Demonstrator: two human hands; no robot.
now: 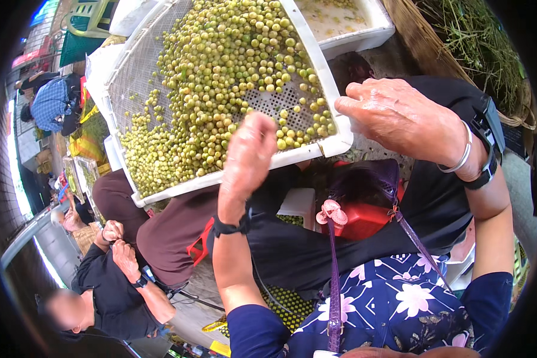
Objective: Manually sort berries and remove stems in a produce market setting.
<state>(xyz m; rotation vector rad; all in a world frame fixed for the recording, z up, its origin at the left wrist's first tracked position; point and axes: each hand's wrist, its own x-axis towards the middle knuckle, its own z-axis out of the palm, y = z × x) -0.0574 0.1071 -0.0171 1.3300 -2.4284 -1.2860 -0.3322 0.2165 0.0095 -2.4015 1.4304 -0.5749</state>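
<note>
A large white plastic tray [302, 36] with a perforated bottom stands before me, heaped with small round yellow-green fruits [206, 89]. Most of the fruits lie at the middle and left; bare holes show near the right side. My left hand [249, 154] is over the tray's near rim, fingers curled and blurred, and whether it holds anything is hidden. Just past the tray's right corner is my right hand [394, 116], back upward, fingers bent down. Its fingertips are partly hidden, so a held thing cannot be made out.
A white foam box [358, 40] with some fruits sits beyond the tray. Leafy cut branches [479, 49] lie behind a wooden board [429, 40]. Below are a red container [362, 219] and a purple-handled bag [334, 277]. Another person [121, 286] sits at left, hands together.
</note>
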